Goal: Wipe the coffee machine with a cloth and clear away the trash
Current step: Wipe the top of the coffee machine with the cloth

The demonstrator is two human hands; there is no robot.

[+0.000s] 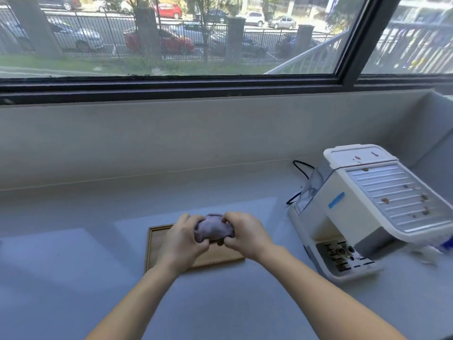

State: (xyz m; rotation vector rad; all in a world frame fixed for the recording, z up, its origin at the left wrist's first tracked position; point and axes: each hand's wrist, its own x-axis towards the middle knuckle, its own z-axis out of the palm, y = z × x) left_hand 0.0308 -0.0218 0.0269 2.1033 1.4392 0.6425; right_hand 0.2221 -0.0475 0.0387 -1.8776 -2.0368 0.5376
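Observation:
A bunched grey-purple cloth (213,228) is held over a wooden tray (152,244) in the middle of the counter. My left hand (182,240) grips its left side and my right hand (245,235) grips its right side, fingers curled into the fabric. A white coffee machine (362,207) stands to the right, with brown stains on its ribbed metal top and white lid. Crumpled white and blue trash (434,251) lies at the machine's right foot, partly hidden by it.
The pale counter (73,266) runs under a wide window with a dark frame. A black power cord (300,177) loops behind the machine on its left. The machine's drip tray (343,258) juts toward me.

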